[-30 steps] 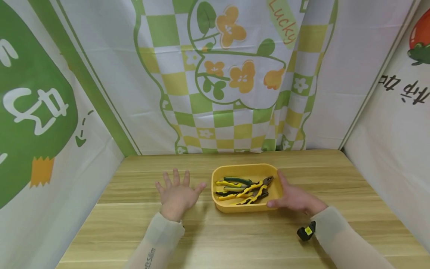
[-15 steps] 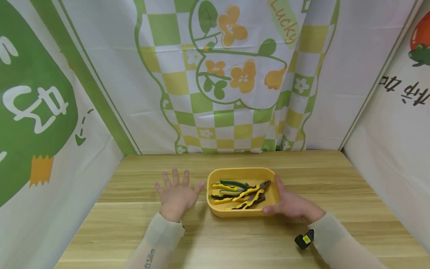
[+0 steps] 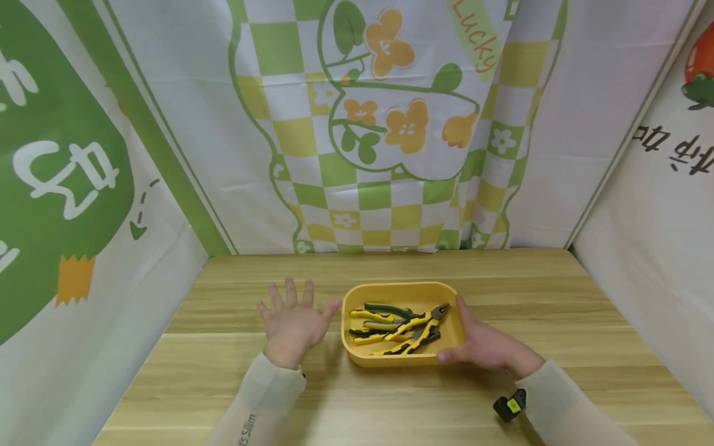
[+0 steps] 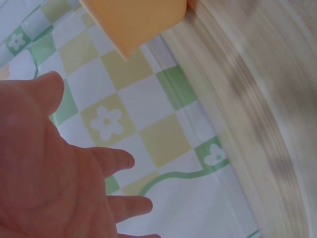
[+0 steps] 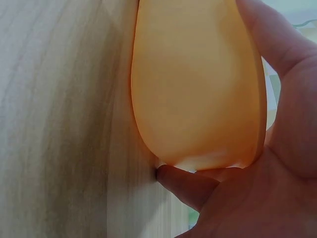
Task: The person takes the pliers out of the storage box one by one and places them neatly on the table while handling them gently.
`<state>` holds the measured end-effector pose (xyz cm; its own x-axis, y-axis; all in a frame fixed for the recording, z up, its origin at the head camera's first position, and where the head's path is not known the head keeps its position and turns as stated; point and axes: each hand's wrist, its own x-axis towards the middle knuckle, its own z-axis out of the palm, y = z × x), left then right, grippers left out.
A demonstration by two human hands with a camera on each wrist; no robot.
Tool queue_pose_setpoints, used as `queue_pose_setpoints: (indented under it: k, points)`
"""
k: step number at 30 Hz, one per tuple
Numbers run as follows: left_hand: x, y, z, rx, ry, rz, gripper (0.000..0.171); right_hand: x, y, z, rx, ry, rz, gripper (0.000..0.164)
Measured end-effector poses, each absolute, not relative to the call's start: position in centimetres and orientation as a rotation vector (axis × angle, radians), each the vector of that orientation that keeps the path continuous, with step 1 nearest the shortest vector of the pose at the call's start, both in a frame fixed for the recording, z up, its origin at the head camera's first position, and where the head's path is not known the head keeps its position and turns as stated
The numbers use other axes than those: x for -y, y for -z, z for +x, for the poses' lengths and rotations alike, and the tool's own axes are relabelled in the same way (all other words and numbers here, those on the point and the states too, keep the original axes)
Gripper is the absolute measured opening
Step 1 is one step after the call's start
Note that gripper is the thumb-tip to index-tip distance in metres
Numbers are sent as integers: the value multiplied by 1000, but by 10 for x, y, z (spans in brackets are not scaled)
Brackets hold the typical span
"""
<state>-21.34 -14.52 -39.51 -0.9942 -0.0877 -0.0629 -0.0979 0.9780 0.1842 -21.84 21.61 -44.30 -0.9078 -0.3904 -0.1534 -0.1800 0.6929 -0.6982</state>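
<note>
Several pliers (image 3: 413, 323): overlapped inside the yellow tray (image 3: 385, 361); black-and-yellow handles mostly, one dark green along the far side. Exact count not certain.
Tray position: right way up, around the middle of the wood-grain counter (image 3: 184, 371), between the left hand (image 3: 295, 325) and the right hand (image 3: 482, 344). Whether its base bears fully on the counter, cannot tell.
Right hand: grips the tray's right end, thumb at the near corner, fingers round the far side.
Left hand: fingers straight and fanned wide, has hold of nothing; thumb just beside the tray's left end. Left wrist view shows a gap between them.
Tray shift: over the last second, nearer the person and a little leftward, right hand travelling with it. Left hand much as it was.
Pliers in transit: same lie among themselves as a second ago; nothing spilled.
Work in hand: reads as a one-handed repositioning of the loaded tray, the left hand taking no share of the weight. My judgement only.
</note>
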Motion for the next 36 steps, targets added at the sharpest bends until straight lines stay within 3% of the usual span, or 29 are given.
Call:
queue_pose_setpoints:
  k: [16, 36]
  points:
    - [143, 390, -210, -3064, -300, -135, 101, -218, 437, -224, -2528, 1179, -461, 136]
    - [142, 386, -205, -3042, -350, -58, 106, -219, 439, -215, -2547, 995, -512, 141]
